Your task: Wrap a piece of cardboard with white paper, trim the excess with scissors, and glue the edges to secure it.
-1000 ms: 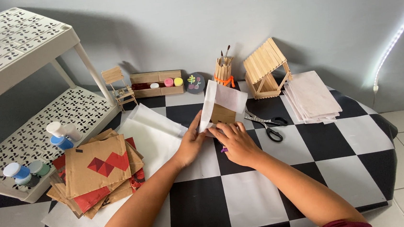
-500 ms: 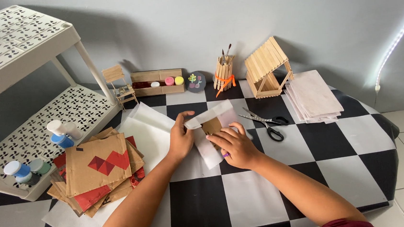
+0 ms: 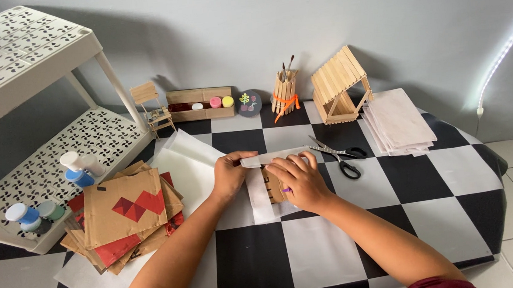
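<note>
A small brown cardboard piece (image 3: 274, 188) lies on the checkered table, partly wrapped in white paper (image 3: 259, 194). My left hand (image 3: 230, 174) pinches the paper's upper left fold. My right hand (image 3: 299, 180) presses flat on the cardboard and the paper over it. A strip of the paper runs along the top edge between both hands. A bit of purple shows under my right hand.
Black-handled scissors (image 3: 338, 156) lie just right of my hands. A stack of cardboard pieces (image 3: 124, 212) sits at left on white sheets. At the back are a stick house (image 3: 339, 86), a stick brush holder (image 3: 284, 93), a paint tray (image 3: 199, 104) and a paper stack (image 3: 396, 122). A white rack (image 3: 33, 100) with paint bottles stands left.
The paper-wrapped cardboard, held upright a second ago, has been laid down flat. My hands have folded the paper over it and now press it to the table.
</note>
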